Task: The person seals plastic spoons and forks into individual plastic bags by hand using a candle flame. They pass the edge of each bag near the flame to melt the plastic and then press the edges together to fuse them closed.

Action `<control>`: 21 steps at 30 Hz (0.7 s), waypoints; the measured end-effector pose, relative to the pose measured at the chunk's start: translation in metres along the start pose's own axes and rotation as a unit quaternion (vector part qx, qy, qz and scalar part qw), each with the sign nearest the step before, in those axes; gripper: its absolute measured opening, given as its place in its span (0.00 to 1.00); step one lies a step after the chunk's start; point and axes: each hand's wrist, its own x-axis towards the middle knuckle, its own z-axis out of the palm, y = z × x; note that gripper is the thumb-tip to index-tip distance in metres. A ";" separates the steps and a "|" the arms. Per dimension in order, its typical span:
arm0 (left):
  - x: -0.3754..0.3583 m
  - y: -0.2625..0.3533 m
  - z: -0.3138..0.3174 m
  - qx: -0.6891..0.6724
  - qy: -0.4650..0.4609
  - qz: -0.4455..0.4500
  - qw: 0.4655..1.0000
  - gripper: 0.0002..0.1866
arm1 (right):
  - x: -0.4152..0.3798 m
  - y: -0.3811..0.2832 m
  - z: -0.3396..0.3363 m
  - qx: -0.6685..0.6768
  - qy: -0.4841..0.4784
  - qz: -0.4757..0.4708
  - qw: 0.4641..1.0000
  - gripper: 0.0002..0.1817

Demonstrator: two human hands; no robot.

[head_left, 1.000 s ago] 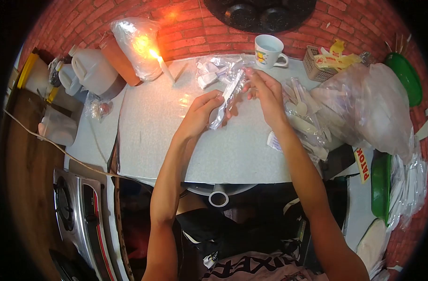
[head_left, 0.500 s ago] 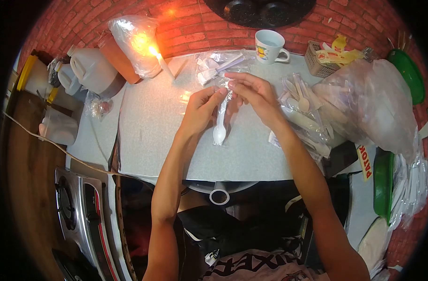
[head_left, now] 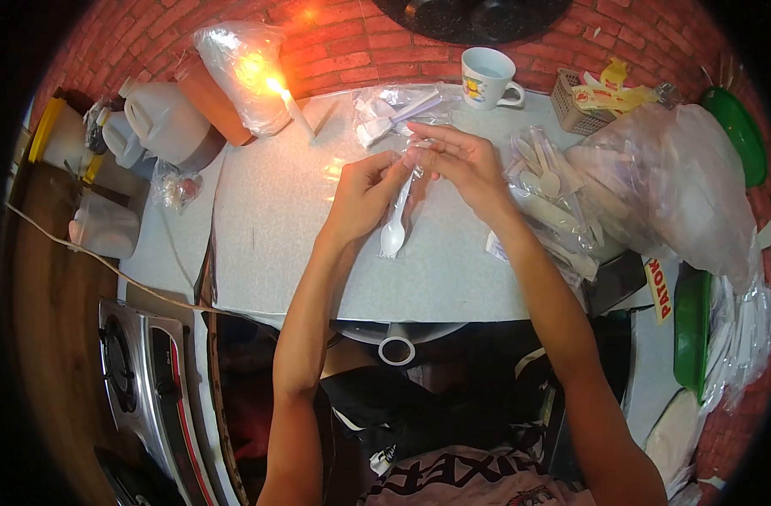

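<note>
A white plastic spoon in a clear plastic sleeve hangs bowl-down over the table, tilted slightly left. My left hand pinches the sleeve near its upper end between thumb and fingers. Right beside it, my right hand pinches the same upper end, its outer fingers held out. The fingertips of both hands meet and hide the top of the sleeve. Just beyond them lies a clear bag with wrapped white utensils. A lit candle leans at the back left, away from both hands.
A mug stands at the back beside a small basket of packets. On the right are bags of spoons and a large plastic bag. Jugs stand at left, above a gas stove. The table has a pale top.
The spoon's bowl has swung slightly left and up. My fingertips have drawn closer together at the sleeve's upper end, and the right fingers have shifted a little.
</note>
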 end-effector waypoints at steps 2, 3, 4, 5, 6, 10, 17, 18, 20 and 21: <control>0.000 0.002 -0.001 0.012 -0.002 -0.007 1.000 0.19 | 0.001 0.001 -0.001 -0.005 0.003 0.001 1.000 0.21; 0.000 0.003 -0.001 0.024 -0.004 -0.013 1.000 0.20 | 0.002 0.003 -0.003 -0.010 -0.003 -0.011 1.000 0.21; 0.000 0.001 -0.002 0.024 -0.004 -0.014 1.000 0.20 | 0.002 0.004 -0.004 -0.015 -0.009 -0.024 1.000 0.20; 0.001 -0.004 -0.002 0.043 -0.002 0.004 0.999 0.20 | 0.002 0.005 -0.004 -0.015 -0.009 -0.024 1.000 0.20; 0.002 -0.005 -0.003 0.061 0.000 0.022 0.998 0.20 | 0.002 0.005 -0.004 -0.004 -0.007 -0.019 1.000 0.19; 0.002 -0.007 -0.003 0.068 -0.001 0.016 0.998 0.20 | 0.001 0.002 0.003 0.057 0.033 -0.007 0.998 0.16; 0.001 -0.004 -0.003 0.074 -0.008 0.016 0.997 0.19 | 0.003 0.008 -0.004 -0.003 0.002 -0.044 0.999 0.19; 0.001 -0.004 -0.003 0.080 -0.009 0.015 0.997 0.19 | 0.001 0.001 0.000 0.025 0.019 -0.016 0.999 0.18; 0.001 -0.004 -0.003 0.078 -0.013 0.012 0.997 0.19 | 0.001 0.000 0.000 0.051 0.035 0.012 0.998 0.17; 0.000 -0.004 -0.002 0.077 -0.016 0.009 0.997 0.19 | 0.002 0.003 -0.002 0.023 0.023 -0.004 0.999 0.16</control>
